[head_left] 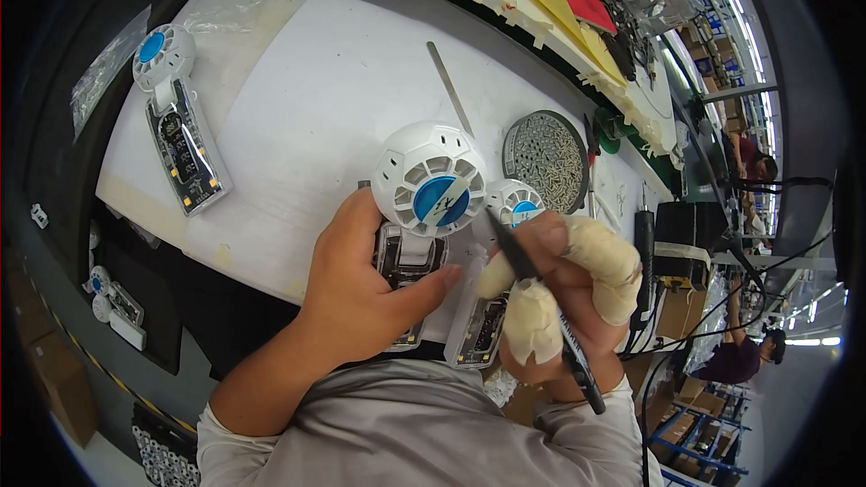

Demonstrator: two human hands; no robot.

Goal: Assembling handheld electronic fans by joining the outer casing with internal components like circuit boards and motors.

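We see the left hand (361, 293) gripping a white fan (431, 188) at mid-table (316, 108); the taped right hand (564, 293) pinches black tweezers (541, 298) beside a second fan (514, 203).

- I see a white worktable (343, 81) with a dark front edge.
- Beyond it stands a taped, yellowish bench (577, 45).
- At right, shelving (704, 0) under bright ceiling lights (816, 340).
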